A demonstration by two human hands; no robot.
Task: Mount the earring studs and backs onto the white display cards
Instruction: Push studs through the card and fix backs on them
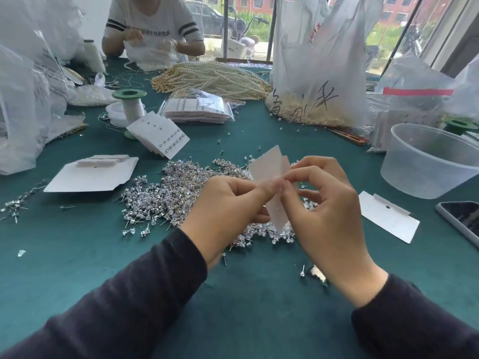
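Note:
A white display card is held upright above the table between both hands. My left hand grips its lower left side, thumb on the face. My right hand pinches at the card's middle edge with thumb and forefinger; whatever small piece is in the pinch is too blurred to tell. Beneath the hands lies a big heap of silver earring studs, with clear backs heaped nearer me. A stack of filled cards lies to the far left, and a blank card lies to the right.
A clear plastic tub and a phone sit at the right. A flat white box, green-topped spool, bagged cards, pearl strands and plastic bags ring the green table. Another person works opposite.

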